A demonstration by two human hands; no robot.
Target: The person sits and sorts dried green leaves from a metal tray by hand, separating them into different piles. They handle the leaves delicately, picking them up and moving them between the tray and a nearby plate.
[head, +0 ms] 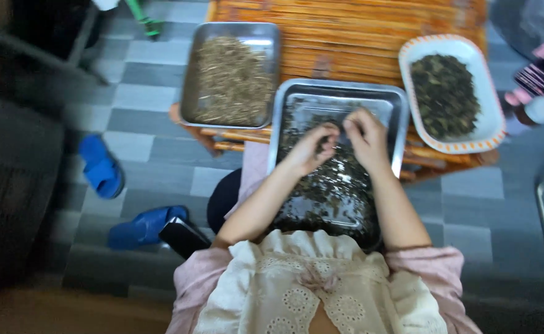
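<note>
A steel tray [395, 105] rests on my lap and against a low bamboo table [352, 37]. It holds a heap of dark dried leaves [331, 185]. My left hand [312, 148] and my right hand [365, 136] meet over the middle of the tray, fingertips pinched together on a small bit of leaf or stem. The frame is blurred, so the pinched piece is hard to make out.
A second steel tray [191, 74] with pale dried stems sits on the table's left. A white dish with an orange rim [491, 93] holds dark leaves at right. Blue slippers [102, 167] lie on the grey tiled floor. Bottles [531, 111] stand at far right.
</note>
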